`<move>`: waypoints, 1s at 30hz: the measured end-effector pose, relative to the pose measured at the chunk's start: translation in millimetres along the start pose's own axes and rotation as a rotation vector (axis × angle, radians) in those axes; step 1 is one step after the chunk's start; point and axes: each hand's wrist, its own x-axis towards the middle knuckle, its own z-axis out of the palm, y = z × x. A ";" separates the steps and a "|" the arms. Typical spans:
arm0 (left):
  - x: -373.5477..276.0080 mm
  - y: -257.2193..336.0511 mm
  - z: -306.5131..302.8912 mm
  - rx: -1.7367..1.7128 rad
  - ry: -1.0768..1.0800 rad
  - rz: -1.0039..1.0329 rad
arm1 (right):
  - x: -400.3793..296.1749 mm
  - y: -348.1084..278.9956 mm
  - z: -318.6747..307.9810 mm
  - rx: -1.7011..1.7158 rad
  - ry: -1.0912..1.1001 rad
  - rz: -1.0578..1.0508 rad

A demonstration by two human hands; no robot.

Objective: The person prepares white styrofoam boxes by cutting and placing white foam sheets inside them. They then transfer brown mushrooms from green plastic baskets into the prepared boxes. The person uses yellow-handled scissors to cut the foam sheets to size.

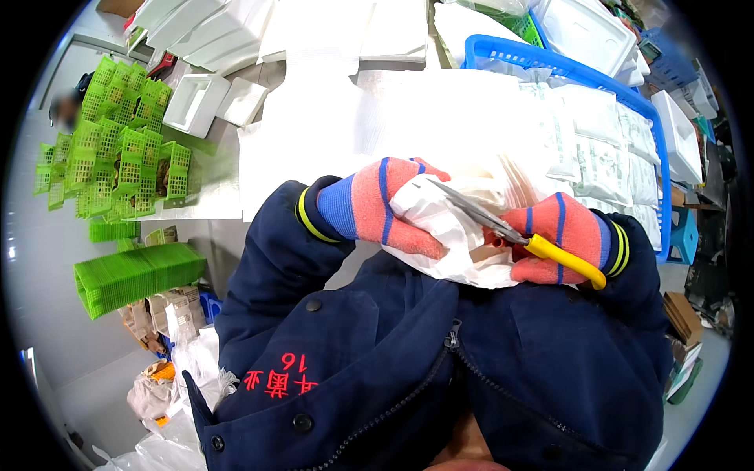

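Observation:
My left hand [400, 206], in a coral knit glove with blue stripes, grips one side of a crumpled white sheet [439, 235], paper or thin film. My right hand [551, 232], gloved alike, is at the other side of this bundle and holds a pair of scissors [533, 242] with yellow handles. The blades stand a little apart and point up and left across the bundle. Something dark red shows between the bundle and my right fingers; I cannot tell what it is. Beyond my hands, white sheets [436, 112] cover the worktable.
On the right stands a blue plastic basket [662, 176] holding several white printed packs [601, 168]. Green mesh baskets [106, 159] are piled at the left, above a nested green stack [141, 274]. White foam boxes [196, 106] stand at the back left.

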 end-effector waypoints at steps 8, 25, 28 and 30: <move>10.6 -4.2 15.3 0.211 0.113 -0.080 | 0.7 14.8 7.5 0.062 0.042 -0.065; -3.4 -13.4 5.9 -0.408 -0.101 -0.194 | 12.3 -5.8 35.9 0.021 0.261 0.073; 3.1 -19.9 8.6 -0.118 -0.274 -0.196 | 21.3 -16.3 41.6 0.009 0.318 0.071; 4.7 -26.0 10.4 -0.146 -0.321 -0.188 | 28.4 -16.3 46.0 -0.025 0.278 0.161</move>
